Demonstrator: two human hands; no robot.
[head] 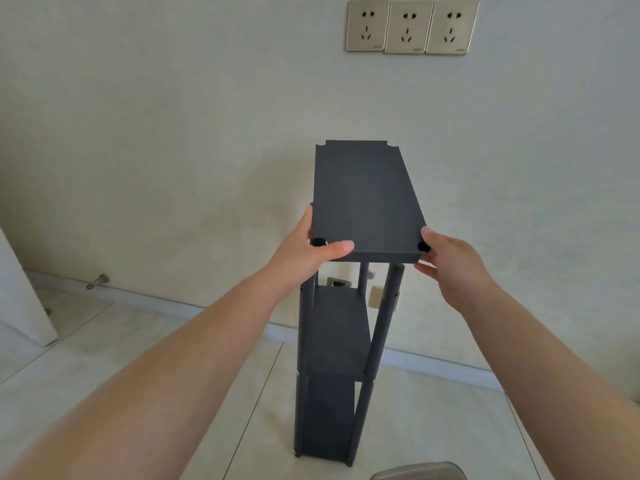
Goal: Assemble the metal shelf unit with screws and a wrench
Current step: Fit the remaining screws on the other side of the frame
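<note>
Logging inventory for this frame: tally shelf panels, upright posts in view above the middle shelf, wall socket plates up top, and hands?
Shelf panels: 3 (top panel, middle shelf, bottom shelf)
Upright posts: 3 (e.g.)
Socket plates: 3 (e.g.)
Hands: 2 (left hand, right hand)
Total: 11

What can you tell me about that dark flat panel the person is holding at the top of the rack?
The top shelf panel is a dark grey, matte rectangular board that looks like painted metal, with notched corners and a shallow folded front edge. It lies roughly level above the upright posts, its far end toward the wall. The left hand grips its near left corner, thumb on top; the right hand holds the near right corner. Whether it is seated on the posts cannot be told.
</note>
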